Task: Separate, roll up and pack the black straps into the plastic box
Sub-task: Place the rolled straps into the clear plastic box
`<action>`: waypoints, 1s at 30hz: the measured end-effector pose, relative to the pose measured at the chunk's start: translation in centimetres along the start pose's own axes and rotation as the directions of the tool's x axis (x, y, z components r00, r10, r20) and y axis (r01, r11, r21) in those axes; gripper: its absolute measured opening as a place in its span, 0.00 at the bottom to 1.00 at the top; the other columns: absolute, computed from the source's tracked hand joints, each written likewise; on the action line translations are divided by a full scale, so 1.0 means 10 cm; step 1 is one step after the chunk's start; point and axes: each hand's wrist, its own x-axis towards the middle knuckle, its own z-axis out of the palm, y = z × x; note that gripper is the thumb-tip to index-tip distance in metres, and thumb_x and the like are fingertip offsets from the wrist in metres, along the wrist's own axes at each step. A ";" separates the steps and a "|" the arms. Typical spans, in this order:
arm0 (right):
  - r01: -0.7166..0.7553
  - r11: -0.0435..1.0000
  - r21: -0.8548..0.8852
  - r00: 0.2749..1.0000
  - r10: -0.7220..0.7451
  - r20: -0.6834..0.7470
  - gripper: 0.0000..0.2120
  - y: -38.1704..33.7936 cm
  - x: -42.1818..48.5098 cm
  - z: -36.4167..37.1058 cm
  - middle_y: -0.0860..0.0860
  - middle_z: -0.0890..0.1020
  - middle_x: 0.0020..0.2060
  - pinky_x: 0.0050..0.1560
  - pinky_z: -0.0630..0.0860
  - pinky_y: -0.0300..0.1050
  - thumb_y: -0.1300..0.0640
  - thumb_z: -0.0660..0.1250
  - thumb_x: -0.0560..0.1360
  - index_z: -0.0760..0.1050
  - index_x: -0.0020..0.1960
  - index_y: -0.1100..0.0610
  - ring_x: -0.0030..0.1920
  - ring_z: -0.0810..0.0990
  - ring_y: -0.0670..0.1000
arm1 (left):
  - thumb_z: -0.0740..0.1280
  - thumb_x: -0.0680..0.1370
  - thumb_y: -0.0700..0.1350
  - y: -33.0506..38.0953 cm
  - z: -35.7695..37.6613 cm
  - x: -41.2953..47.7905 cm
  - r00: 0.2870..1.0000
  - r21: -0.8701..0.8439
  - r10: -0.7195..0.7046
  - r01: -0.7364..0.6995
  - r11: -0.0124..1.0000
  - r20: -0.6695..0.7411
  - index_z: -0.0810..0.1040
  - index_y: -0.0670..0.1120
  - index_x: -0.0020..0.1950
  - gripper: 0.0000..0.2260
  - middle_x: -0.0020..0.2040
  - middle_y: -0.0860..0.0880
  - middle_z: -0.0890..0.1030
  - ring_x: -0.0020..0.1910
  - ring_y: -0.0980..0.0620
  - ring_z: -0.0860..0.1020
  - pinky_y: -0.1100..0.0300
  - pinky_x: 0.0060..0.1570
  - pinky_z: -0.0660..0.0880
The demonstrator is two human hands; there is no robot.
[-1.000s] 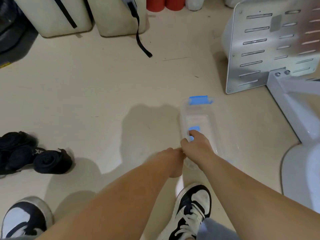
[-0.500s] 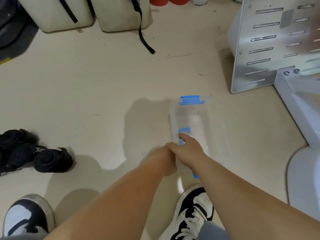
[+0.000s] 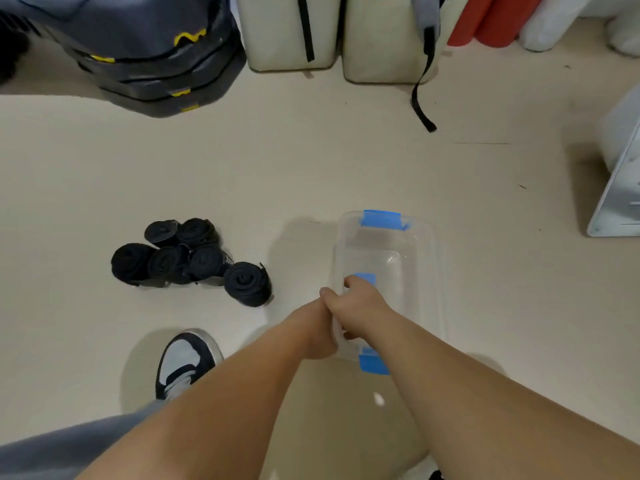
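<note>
We see a pale beige floor (image 3: 311, 161). In its far left corner sits a stack of dark grey cases (image 3: 156, 71) with yellow marks. Along the far edge stand two cream bags (image 3: 277, 32) side by side, each with a black band down its front. Red rolls (image 3: 491, 19) and white rolls (image 3: 554, 22) lie further right. A pale metal panel (image 3: 620, 188) stands at the right edge. Toward the near edge we see a black-and-white sneaker (image 3: 183, 365) and a grey trouser leg (image 3: 52, 452).
</note>
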 end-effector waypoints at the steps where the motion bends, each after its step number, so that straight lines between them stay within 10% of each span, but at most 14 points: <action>1: 0.004 0.999 -0.048 1.000 -0.005 -0.024 0.29 -0.07 -0.01 0.08 0.56 0.75 0.69 0.62 0.81 0.56 0.44 0.64 0.83 0.65 0.77 0.58 0.61 0.79 0.57 | 0.63 0.79 0.39 -0.12 0.00 -0.04 0.999 -0.065 -0.028 0.026 0.998 -0.025 0.76 0.44 0.69 0.18 0.60 0.45 0.81 0.59 0.43 0.80 0.54 0.58 0.78; 7: 0.098 0.904 -0.417 0.922 -0.240 -0.303 0.27 -0.31 -0.17 0.36 0.53 0.69 0.67 0.61 0.75 0.55 0.47 0.63 0.82 0.63 0.77 0.56 0.67 0.71 0.57 | 0.62 0.79 0.41 -0.63 -0.04 -0.22 0.987 -0.175 -0.069 0.043 0.984 -0.148 0.80 0.48 0.65 0.16 0.60 0.48 0.82 0.60 0.44 0.79 0.54 0.57 0.76; 11: 0.293 0.682 -0.670 0.846 -0.511 -0.150 0.23 -0.57 -0.15 0.64 0.53 0.67 0.74 0.68 0.69 0.49 0.52 0.62 0.82 0.70 0.76 0.55 0.75 0.63 0.55 | 0.61 0.80 0.42 -0.85 -0.22 -0.43 0.924 -0.303 -0.139 0.027 0.953 -0.357 0.76 0.49 0.45 0.07 0.43 0.51 0.80 0.45 0.45 0.79 0.55 0.41 0.72; 18: 0.379 0.740 -0.556 0.911 -0.403 0.085 0.26 -0.79 0.15 1.17 0.54 0.71 0.65 0.59 0.79 0.56 0.57 0.66 0.77 0.69 0.75 0.50 0.66 0.73 0.58 | 0.66 0.80 0.42 -1.58 -0.55 -0.54 0.661 -0.236 -0.337 0.240 0.942 -0.670 0.75 0.47 0.70 0.18 0.68 0.46 0.71 0.64 0.43 0.72 0.49 0.56 0.75; 23: 0.324 0.777 -0.539 0.945 -0.290 0.150 0.42 -0.71 0.44 1.31 0.55 0.56 0.80 0.68 0.73 0.56 0.53 0.70 0.77 0.51 0.83 0.36 0.78 0.60 0.61 | 0.72 0.76 0.42 -1.88 -0.67 -0.42 0.770 -0.040 -0.394 0.434 0.900 -0.501 0.54 0.57 0.84 0.42 0.86 0.46 0.49 0.81 0.40 0.56 0.46 0.74 0.63; 30: 0.375 0.800 -0.469 0.926 -0.343 0.156 0.32 -0.75 0.68 1.40 0.51 0.72 0.62 0.56 0.81 0.58 0.49 0.75 0.71 0.62 0.68 0.45 0.55 0.81 0.60 | 0.68 0.73 0.34 -1.84 -0.60 -0.29 0.689 0.122 -0.253 0.446 0.887 -0.679 0.68 0.48 0.75 0.31 0.81 0.46 0.61 0.71 0.40 0.67 0.50 0.60 0.65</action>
